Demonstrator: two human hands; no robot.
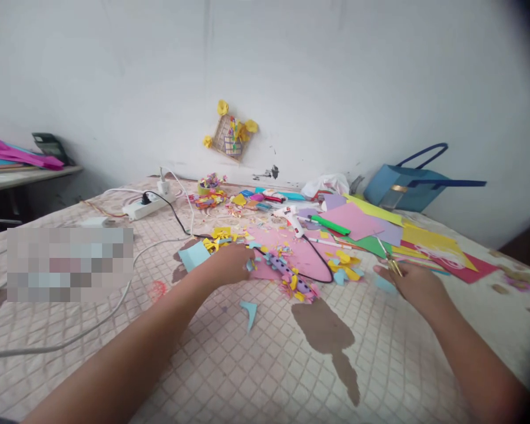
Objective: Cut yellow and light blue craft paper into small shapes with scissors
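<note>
My left hand [233, 263] is over the near left edge of a pink paper sheet [265, 270], its fingers curled together. A small light blue paper piece [249, 265] shows at its fingertips. My right hand [417, 285] is closed around the gold handles of a pair of scissors [394, 266], whose blades point up and away. Between the hands lies a purple dotted strip [287, 272] decorated with yellow and pink bits. Yellow cut pieces [221, 235] and a light blue paper square [194, 255] lie beside my left hand.
A white glue gun [290, 219] with a black cord rests behind the strip. Coloured sheets [362, 221] and a green cutter [331, 225] lie to the right. A power strip [148, 205], white cable [130, 282] and blue bag [408, 187] are farther out. The cloth has a brown patch [324, 330].
</note>
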